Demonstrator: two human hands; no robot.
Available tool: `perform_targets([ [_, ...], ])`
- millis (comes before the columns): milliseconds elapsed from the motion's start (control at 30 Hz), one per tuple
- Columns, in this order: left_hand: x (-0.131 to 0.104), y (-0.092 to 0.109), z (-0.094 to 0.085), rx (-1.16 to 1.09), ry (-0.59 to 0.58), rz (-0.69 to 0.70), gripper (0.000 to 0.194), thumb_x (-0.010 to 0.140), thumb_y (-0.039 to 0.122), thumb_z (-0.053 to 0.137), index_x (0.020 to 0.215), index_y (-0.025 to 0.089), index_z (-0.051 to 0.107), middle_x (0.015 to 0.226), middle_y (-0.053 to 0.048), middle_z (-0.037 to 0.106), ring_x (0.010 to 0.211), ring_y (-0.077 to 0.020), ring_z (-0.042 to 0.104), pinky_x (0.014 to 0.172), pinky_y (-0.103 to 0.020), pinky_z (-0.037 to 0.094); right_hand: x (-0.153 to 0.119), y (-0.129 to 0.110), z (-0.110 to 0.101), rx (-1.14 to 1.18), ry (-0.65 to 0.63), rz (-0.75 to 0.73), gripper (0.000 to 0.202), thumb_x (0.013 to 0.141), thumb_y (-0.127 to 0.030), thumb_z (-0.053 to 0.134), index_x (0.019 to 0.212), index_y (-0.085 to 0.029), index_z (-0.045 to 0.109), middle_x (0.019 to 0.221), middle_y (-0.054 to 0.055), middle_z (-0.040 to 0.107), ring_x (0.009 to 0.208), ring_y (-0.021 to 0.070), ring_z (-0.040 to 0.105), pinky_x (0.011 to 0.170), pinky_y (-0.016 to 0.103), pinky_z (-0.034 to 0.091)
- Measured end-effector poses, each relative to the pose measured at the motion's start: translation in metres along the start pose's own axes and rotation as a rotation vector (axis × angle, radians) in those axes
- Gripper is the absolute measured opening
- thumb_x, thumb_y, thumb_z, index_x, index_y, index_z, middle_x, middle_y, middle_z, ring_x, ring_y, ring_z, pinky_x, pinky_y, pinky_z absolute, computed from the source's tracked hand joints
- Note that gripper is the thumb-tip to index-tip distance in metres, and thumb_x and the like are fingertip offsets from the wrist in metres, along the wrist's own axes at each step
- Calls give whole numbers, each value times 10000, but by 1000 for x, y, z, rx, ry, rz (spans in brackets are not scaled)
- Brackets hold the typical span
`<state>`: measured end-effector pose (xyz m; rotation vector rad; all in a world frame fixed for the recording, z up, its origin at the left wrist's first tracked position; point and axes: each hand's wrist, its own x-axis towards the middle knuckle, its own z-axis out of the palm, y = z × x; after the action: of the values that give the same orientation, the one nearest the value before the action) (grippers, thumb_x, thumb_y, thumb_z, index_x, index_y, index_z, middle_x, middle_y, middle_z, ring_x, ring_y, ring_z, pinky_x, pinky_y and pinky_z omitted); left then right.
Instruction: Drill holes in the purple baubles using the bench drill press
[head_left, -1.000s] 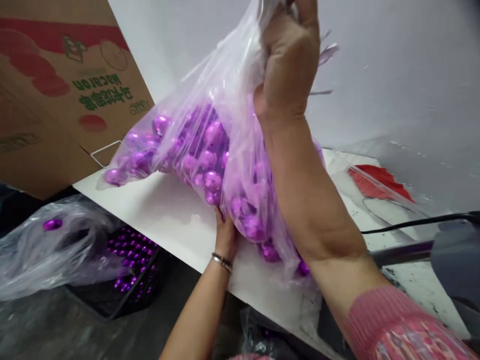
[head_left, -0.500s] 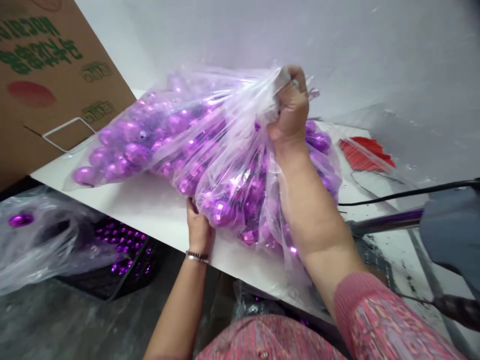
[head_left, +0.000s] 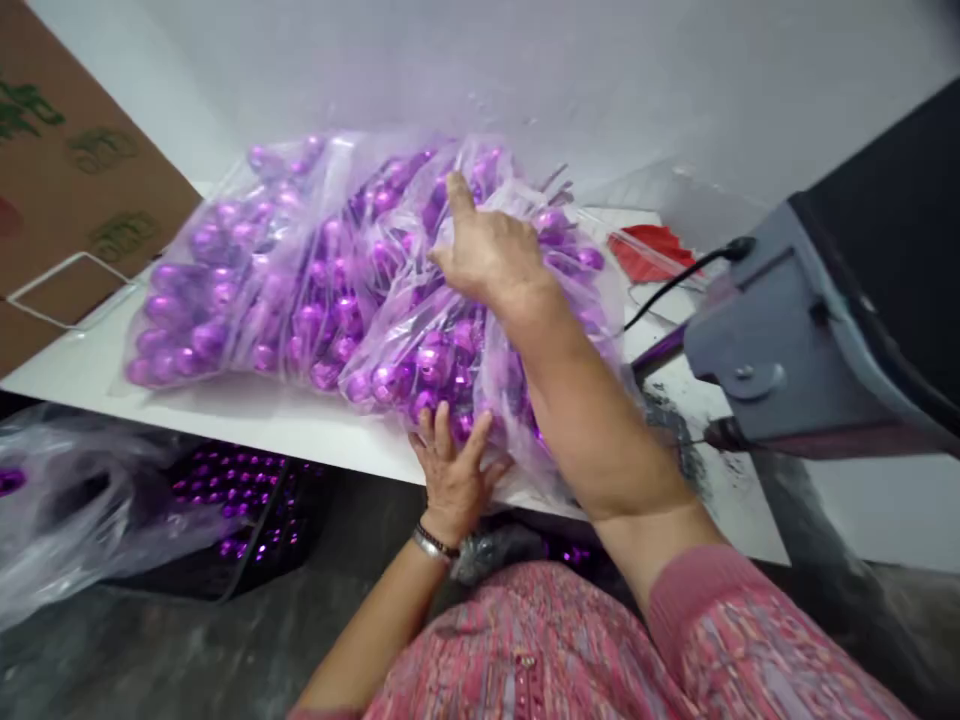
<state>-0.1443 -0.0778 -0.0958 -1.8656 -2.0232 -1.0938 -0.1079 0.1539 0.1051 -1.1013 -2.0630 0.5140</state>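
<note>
A large clear plastic bag full of shiny purple balls lies along the white table. My left hand, with a bracelet at the wrist, has its fingers spread against the bag's near side, low by the table edge. Over the top of the bag rests my right hand, its index finger and thumb stretched out, the other fingers bent and partly hidden. Loose plastic lies bunched beneath this hand, and it does not appear gripped.
A brown cardboard box stands at the left. Below the table edge are a black crate of purple pieces and another plastic bag. A grey machine with a cable and a red piece are at the right.
My right hand has let go of the gathered bag top and come down onto the bag, which has slumped flatter. My left hand has shifted right along the near side, fingers now spread.
</note>
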Motion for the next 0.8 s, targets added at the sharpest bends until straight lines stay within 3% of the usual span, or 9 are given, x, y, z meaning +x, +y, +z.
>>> perform_targets([
  [67, 10, -11, 6, 1, -48, -68, 631, 745, 341, 938, 1345, 319, 744, 1674, -172, 417, 1638, -511, 196, 1262, -810, 143, -41, -5, -12, -110, 9, 84, 758, 885, -444, 705, 1566, -212, 464, 1139, 118, 658, 1252, 270, 608, 1254, 648, 413],
  [133, 21, -26, 9, -15, -73, -112, 602, 736, 356, 942, 1309, 299, 768, 1685, -180, 415, 1644, -528, 149, 1256, -824, 104, -80, -1, -21, -194, 59, 164, 778, 896, -421, 686, 1612, -282, 415, 1412, 145, 568, 1409, 339, 514, 1284, 742, 305],
  [233, 35, -40, 9, -26, -114, -163, 550, 747, 430, 931, 1259, 286, 790, 1712, -168, 387, 1656, -526, 83, 1270, -803, 107, -119, 25, -27, -267, 136, 292, 745, 890, -570, 658, 1571, -321, 483, 1613, 126, 410, 1598, 418, 274, 1292, 844, 72],
  [300, 40, -43, 9, -27, -140, -192, 516, 760, 448, 918, 1232, 279, 799, 1730, -159, 362, 1660, -522, 61, 1277, -790, 116, -127, 51, -25, -281, 185, 385, 819, 843, -718, 633, 1547, -317, 516, 1673, 142, 310, 1627, 460, 178, 1232, 892, 81],
  [400, 49, -45, 10, -7, -192, -234, 559, 746, 414, 927, 1268, 269, 790, 1749, -168, 323, 1656, -535, 52, 1274, -792, 132, -121, 85, -8, -258, 242, 479, 928, 824, -861, 502, 1554, -288, 512, 1617, 197, 346, 1567, 421, 308, 1208, 844, 284],
  [500, 64, -50, 10, 38, -258, -280, 668, 745, 343, 923, 1384, 272, 741, 1757, -190, 299, 1647, -553, 70, 1260, -811, 140, -110, 98, 18, -219, 279, 478, 926, 865, -857, 431, 1576, -266, 483, 1544, 187, 426, 1494, 310, 428, 1285, 659, 406],
  [600, 83, -59, 9, 77, -308, -325, 695, 791, 322, 880, 1459, 275, 692, 1776, -190, 258, 1645, -554, 89, 1262, -813, 139, -96, 101, 44, -180, 297, 460, 855, 911, -774, 469, 1567, -225, 474, 1610, 172, 362, 1537, 266, 402, 1325, 554, 431],
  [700, 100, -70, 8, 82, -338, -354, 740, 809, 359, 862, 1512, 284, 644, 1796, -174, 213, 1650, -541, 92, 1277, -791, 155, -75, 102, 66, -148, 276, 454, 804, 921, -697, 543, 1549, -200, 467, 1662, 153, 305, 1571, 257, 367, 1333, 541, 434],
  [800, 116, -82, 7, 78, -326, -399, 794, 817, 379, 846, 1559, 263, 588, 1797, -185, 197, 1652, -522, 123, 1289, -764, 185, -47, 101, 84, -121, 230, 439, 794, 920, -676, 566, 1537, -187, 466, 1642, 147, 345, 1548, 243, 400, 1312, 526, 459],
])
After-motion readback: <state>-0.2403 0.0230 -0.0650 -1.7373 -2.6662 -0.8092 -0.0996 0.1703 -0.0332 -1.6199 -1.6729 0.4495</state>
